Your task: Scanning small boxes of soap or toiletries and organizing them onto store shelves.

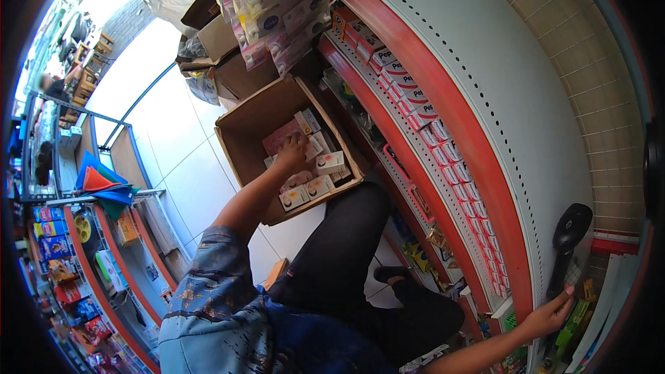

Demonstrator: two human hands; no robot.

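Note:
An open cardboard box (244, 119) stands tilted before me, beside my bent knee. My left hand (294, 151) is inside it, fingers down among small white cartons (319, 187) with a flower-like print. Pink cartons (280, 135) lie against the far inner wall. My fingertips are partly hidden, so a hold on a carton cannot be made out. Out to the right, my right hand (549, 314) is at the end of a white shelf (499, 88), fingers extended. Its fingertips are close to the lower end of a black handled object (569, 234); contact is unclear.
Red-edged shelves hold rows of red-and-white cartons (415, 93). Strips of sachets (275, 10) hang over the box's far side. Another cardboard carton (244, 75) stands behind. At left are a goods rack (93, 270) and colored plastic sheets (106, 187). A person (54, 85) is outside.

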